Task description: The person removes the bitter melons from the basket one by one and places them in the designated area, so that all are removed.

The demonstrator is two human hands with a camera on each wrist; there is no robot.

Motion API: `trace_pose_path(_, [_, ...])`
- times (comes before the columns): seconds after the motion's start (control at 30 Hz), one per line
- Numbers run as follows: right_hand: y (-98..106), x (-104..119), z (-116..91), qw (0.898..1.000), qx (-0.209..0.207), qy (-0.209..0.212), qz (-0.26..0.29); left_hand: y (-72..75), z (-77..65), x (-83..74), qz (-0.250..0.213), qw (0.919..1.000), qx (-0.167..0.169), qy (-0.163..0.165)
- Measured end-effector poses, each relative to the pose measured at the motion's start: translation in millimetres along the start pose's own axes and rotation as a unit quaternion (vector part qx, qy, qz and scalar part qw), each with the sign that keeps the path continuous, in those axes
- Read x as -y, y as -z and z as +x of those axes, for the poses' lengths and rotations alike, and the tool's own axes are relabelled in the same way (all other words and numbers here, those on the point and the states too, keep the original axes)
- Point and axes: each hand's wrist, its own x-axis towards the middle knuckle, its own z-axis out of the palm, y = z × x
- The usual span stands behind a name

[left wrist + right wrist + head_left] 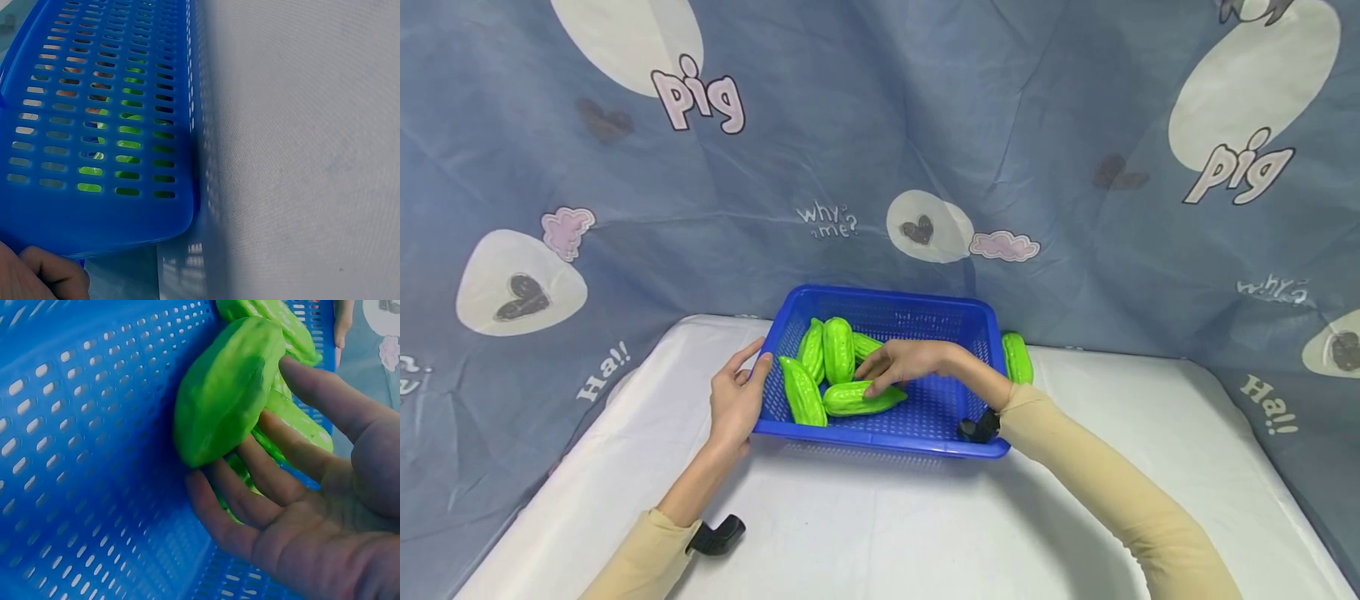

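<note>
A blue plastic basket (895, 442) with slotted walls holds several bright green bitter melons. My left hand (737, 398) grips the basket's left end, its thumb at the rim; part of that hand shows at the lower left corner of the left wrist view. Inside the basket, my right hand (910, 360) pinches the front bitter melon (857, 398) between thumb and fingers; the right wrist view shows its fingertips against this melon (228, 387). To the left lie one slanted bitter melon (803, 396) and, behind, another bitter melon (838, 350). One at the back is partly hidden by my right hand.
Another bitter melon (1017, 358) lies outside the basket, by its right end. The basket stands on a white-covered table (850, 517), close to a blue printed cloth (820, 150) at the back. A black wrist camera (718, 536) sits on my left forearm.
</note>
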Motion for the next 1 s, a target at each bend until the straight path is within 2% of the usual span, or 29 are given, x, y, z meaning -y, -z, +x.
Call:
trace_pose_path(0.43, [-0.6, 2.6, -1.1, 1.0, 0.008, -0.024, -0.015, 2.5, -0.3, -2.2, 0.005, 1.0, 0.005, 0.007])
trace_pose_path(1.0, [-0.5, 1.6, -5.3, 0.999, 0.002, -0.048, 0.01, 2.0, -0.6, -1.6, 0.002, 0.9998, 0.013, 0.015])
